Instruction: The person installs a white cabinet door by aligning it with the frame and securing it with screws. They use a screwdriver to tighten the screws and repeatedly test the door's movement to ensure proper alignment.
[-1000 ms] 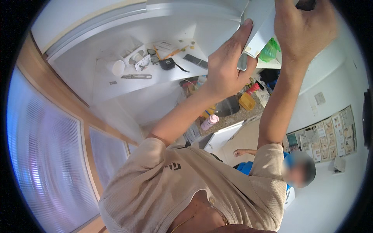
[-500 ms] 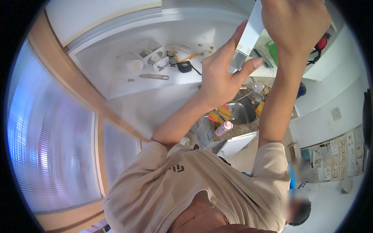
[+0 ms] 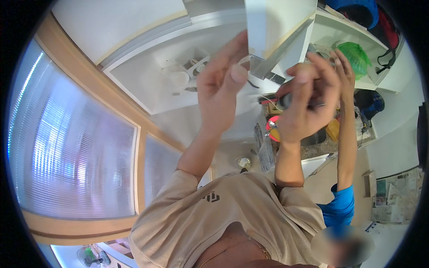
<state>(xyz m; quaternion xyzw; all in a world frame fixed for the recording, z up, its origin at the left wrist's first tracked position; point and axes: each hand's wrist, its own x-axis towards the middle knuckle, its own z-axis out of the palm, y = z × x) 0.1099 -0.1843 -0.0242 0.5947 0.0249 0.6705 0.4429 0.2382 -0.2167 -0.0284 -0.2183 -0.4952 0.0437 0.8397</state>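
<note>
A white cabinet door [image 3: 281,27] with a metal strip along its lower edge hangs at the top centre. Beside its left corner, my left hand [image 3: 219,87] is raised with thumb and fingers apart; the fingertips are blurred and partly reach behind the panel. To the right of the corner, my right hand [image 3: 304,100] has its fingers curled around something small and dark that I cannot make out. Close behind it, another person's hand [image 3: 344,71] reaches up from a blue sleeve [image 3: 342,203] toward the open shelf.
An open white cabinet [image 3: 134,82] on the left holds a white cup [image 3: 176,80] and small items. A green plastic bag [image 3: 355,60] lies in the right compartment. Below are a cluttered stone counter [image 3: 317,151] and a ribbed glass panel [image 3: 85,143] at left.
My right hand has come down from the panel's top and now curls below it. My left hand has shifted left. The view has turned, and the other person's arm has come up.
</note>
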